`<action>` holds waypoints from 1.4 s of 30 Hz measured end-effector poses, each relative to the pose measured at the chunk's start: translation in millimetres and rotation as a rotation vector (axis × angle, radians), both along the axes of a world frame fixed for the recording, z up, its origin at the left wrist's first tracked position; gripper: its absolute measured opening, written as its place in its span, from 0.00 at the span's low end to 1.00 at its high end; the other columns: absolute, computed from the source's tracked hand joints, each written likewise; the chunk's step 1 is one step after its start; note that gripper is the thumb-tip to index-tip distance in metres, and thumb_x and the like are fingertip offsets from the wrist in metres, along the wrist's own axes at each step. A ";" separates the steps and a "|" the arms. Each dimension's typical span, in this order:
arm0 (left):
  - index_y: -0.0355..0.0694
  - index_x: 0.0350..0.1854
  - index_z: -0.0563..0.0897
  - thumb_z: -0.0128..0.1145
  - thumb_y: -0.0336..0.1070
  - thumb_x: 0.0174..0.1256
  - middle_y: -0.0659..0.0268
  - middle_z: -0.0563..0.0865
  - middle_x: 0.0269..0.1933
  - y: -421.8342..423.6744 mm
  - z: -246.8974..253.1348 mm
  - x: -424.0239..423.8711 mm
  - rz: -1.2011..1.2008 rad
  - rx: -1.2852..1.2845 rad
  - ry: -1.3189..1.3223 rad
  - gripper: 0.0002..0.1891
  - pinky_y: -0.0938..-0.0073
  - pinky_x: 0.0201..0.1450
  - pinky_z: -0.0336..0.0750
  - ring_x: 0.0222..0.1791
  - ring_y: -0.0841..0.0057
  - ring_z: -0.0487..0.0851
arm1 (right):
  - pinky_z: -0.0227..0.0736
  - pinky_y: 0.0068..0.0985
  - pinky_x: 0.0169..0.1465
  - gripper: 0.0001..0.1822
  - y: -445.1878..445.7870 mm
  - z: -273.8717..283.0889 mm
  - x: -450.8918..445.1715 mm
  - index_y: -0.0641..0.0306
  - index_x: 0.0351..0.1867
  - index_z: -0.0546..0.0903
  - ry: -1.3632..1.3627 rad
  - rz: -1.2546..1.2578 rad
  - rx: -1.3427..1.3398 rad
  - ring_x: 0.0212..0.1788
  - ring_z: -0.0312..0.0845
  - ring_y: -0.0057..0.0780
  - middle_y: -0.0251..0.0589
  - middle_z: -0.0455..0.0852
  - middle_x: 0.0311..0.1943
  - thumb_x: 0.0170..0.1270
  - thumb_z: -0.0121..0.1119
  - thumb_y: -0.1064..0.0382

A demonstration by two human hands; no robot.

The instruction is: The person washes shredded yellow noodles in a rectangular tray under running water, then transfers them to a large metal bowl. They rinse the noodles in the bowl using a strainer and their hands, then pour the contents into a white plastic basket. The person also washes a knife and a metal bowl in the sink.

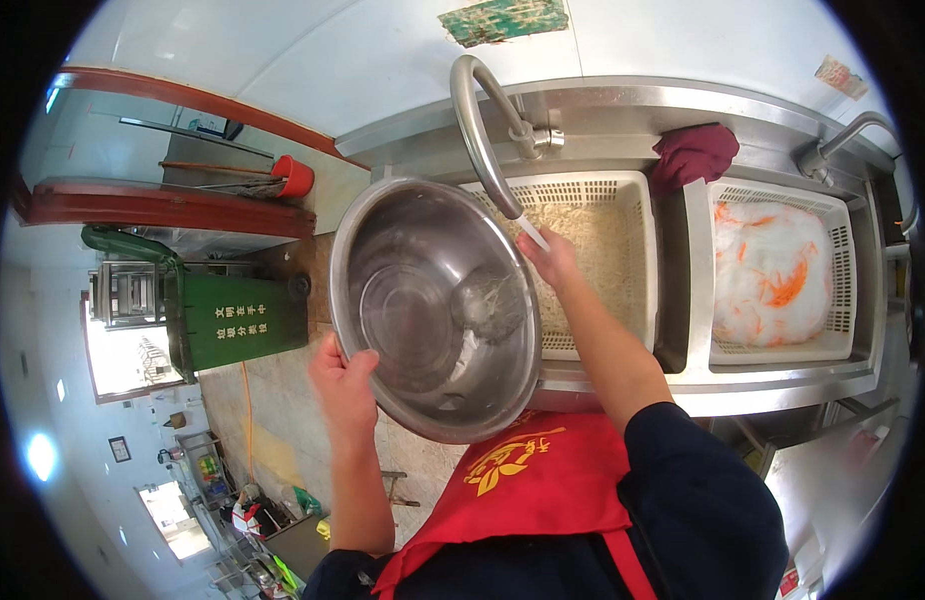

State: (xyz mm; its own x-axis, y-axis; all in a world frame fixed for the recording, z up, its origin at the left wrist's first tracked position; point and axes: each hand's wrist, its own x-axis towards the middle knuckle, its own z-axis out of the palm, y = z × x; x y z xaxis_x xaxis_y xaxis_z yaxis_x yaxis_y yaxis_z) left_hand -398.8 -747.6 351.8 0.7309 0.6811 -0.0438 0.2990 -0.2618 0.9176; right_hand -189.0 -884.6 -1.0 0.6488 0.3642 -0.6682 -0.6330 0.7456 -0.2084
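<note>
A large stainless steel basin (410,300) is tilted over the left end of the sink counter. My left hand (346,375) grips its near-left rim, the thumb lying over the edge. Inside, the metal looks wet, with a rippled patch toward the right wall. From the curved faucet (474,112) a white stream of water (534,234) falls onto my right hand (554,259), beside the basin's right rim. Whether those fingers touch the rim is hard to see. Below that hand, a white plastic basket (642,262) with slotted walls sits in the sink, pale fine contents covering its bottom.
Another slotted basket (845,285) stands in the right sink, holding a whitish mass with orange pieces. A maroon cloth (695,154) lies over the divider's back edge. To the left stand a green wheeled bin (237,322) and a red bucket (294,176). Someone (252,514) is far behind.
</note>
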 end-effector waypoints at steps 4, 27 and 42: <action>0.36 0.25 0.74 0.55 0.20 0.54 0.77 0.74 0.25 -25.4 4.5 13.2 -0.083 0.025 0.014 0.05 0.83 0.30 0.63 0.27 0.90 0.67 | 0.83 0.26 0.37 0.14 -6.2 23.7 13.7 0.75 0.39 0.80 -0.227 0.207 -0.099 0.35 0.85 0.37 0.52 0.86 0.35 0.72 0.49 0.63; 0.35 0.57 0.77 0.55 0.24 0.56 0.61 0.83 0.49 160.9 -22.8 -106.4 0.664 -0.179 -0.264 0.22 0.67 0.54 0.77 0.47 0.68 0.82 | 0.58 0.48 0.73 0.45 -66.0 -128.0 46.0 0.41 0.75 0.59 -0.633 1.212 -1.700 0.76 0.46 0.61 0.54 0.45 0.78 0.57 0.69 0.49; 0.34 0.57 0.76 0.57 0.39 0.57 0.59 0.82 0.53 176.6 -190.5 -308.2 0.946 -0.665 -0.249 0.25 0.63 0.61 0.74 0.53 0.62 0.80 | 0.67 0.55 0.63 0.21 -81.2 -147.5 -35.3 0.48 0.58 0.78 -1.405 1.577 -1.571 0.69 0.62 0.58 0.55 0.59 0.72 0.64 0.60 0.54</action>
State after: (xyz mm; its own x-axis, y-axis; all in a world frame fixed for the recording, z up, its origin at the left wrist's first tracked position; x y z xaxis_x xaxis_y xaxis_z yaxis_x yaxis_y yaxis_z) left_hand -706.9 -571.0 161.3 -0.0133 0.8531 -0.5215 -0.0890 0.5185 0.8505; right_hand -224.3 -965.7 -148.6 0.5987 0.6588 -0.4556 0.5510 -0.7516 -0.3626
